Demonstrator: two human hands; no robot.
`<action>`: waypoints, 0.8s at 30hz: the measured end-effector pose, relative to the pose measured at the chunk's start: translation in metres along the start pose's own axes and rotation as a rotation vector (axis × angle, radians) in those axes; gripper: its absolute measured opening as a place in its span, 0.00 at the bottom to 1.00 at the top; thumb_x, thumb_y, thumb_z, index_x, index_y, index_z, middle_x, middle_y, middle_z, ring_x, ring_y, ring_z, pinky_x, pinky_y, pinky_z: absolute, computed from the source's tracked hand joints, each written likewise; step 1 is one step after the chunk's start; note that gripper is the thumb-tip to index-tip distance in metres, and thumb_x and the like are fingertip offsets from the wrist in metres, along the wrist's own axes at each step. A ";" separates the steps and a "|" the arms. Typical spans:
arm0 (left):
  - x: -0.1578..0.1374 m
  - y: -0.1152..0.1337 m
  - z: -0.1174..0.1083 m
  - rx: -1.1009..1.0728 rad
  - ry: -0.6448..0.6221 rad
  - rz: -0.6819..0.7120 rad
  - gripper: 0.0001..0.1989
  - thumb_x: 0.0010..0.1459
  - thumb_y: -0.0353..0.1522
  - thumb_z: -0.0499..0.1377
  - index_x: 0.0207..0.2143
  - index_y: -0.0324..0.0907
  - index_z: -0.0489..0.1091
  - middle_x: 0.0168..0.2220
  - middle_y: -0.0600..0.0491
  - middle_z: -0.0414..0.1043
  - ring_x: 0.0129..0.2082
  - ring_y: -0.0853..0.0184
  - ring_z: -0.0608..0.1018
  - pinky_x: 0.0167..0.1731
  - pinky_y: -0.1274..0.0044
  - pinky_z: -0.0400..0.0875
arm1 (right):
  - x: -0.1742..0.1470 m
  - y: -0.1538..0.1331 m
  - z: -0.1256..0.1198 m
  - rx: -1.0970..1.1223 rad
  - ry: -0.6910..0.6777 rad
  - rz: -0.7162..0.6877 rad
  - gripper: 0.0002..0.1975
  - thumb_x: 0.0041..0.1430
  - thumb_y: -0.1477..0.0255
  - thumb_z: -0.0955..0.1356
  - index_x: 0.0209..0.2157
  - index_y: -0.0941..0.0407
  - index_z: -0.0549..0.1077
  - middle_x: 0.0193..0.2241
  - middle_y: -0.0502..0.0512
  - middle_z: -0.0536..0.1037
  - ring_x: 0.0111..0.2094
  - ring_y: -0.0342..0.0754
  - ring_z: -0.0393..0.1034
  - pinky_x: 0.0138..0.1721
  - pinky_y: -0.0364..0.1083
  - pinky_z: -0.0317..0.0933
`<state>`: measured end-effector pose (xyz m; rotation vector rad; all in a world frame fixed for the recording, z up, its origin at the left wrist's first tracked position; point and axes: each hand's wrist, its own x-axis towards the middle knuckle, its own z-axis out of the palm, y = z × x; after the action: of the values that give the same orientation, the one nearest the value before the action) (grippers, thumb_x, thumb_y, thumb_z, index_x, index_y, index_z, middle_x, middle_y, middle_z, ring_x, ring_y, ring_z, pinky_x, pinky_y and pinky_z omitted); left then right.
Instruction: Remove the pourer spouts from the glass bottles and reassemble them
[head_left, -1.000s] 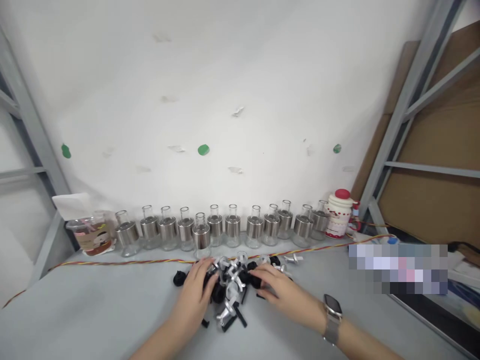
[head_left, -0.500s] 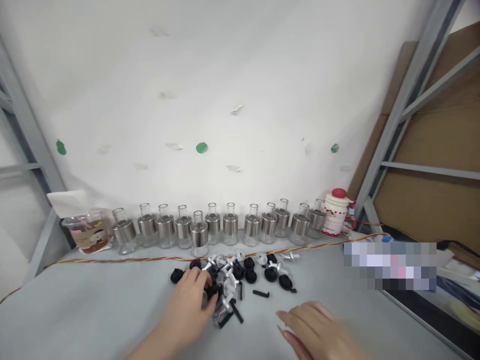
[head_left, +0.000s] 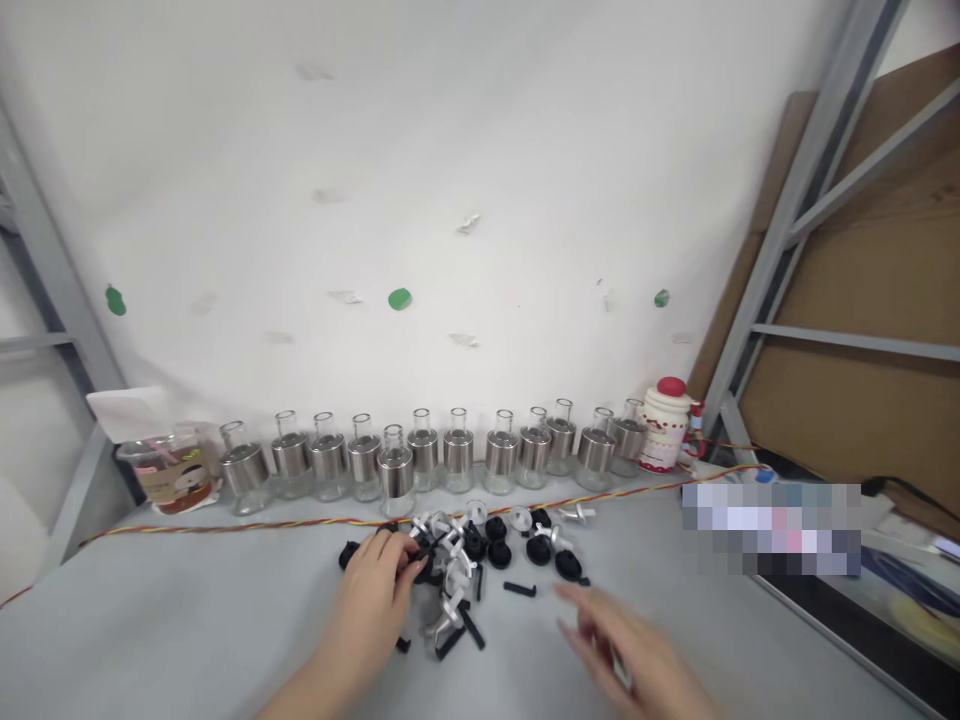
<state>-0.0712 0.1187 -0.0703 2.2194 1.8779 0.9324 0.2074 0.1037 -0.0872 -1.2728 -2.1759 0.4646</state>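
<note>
i can't tell from here if my left hand grasps black parts, but my right hand has parted fingers.

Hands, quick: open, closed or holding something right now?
Left hand: curled at the pile; grip hidden, can't tell.
Right hand: blurred, tips apart; can't tell whether it holds anything.
</note>
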 end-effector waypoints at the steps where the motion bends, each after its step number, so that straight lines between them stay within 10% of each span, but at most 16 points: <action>1: 0.001 -0.002 0.001 -0.007 0.011 0.009 0.06 0.56 0.32 0.49 0.33 0.42 0.64 0.30 0.51 0.66 0.34 0.61 0.70 0.36 0.69 0.63 | 0.010 0.006 -0.008 -0.033 0.051 0.062 0.17 0.57 0.67 0.58 0.48 0.51 0.62 0.30 0.54 0.71 0.28 0.47 0.68 0.33 0.45 0.63; 12: -0.004 -0.002 0.005 0.056 0.119 0.086 0.08 0.56 0.35 0.50 0.37 0.43 0.62 0.32 0.51 0.63 0.32 0.62 0.70 0.33 0.70 0.66 | 0.059 0.015 -0.001 -0.100 -0.048 0.145 0.07 0.54 0.72 0.61 0.35 0.56 0.66 0.37 0.56 0.67 0.35 0.48 0.66 0.37 0.45 0.59; 18: -0.012 0.029 -0.005 0.134 -0.156 0.150 0.18 0.47 0.47 0.56 0.31 0.43 0.68 0.29 0.51 0.68 0.31 0.59 0.71 0.30 0.70 0.66 | 0.087 -0.012 0.000 -0.185 -0.111 0.084 0.06 0.49 0.77 0.62 0.31 0.58 0.67 0.33 0.57 0.70 0.35 0.51 0.65 0.37 0.46 0.56; 24: -0.018 0.026 0.002 0.184 -0.163 0.151 0.08 0.50 0.37 0.57 0.33 0.45 0.70 0.34 0.49 0.69 0.37 0.57 0.70 0.36 0.67 0.65 | 0.092 -0.008 -0.001 -0.112 -0.067 0.084 0.07 0.49 0.76 0.63 0.33 0.58 0.67 0.36 0.56 0.68 0.37 0.48 0.65 0.39 0.43 0.57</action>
<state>-0.0484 0.0971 -0.0677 2.4868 1.8116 0.5951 0.1670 0.1801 -0.0546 -1.4329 -2.2374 0.4291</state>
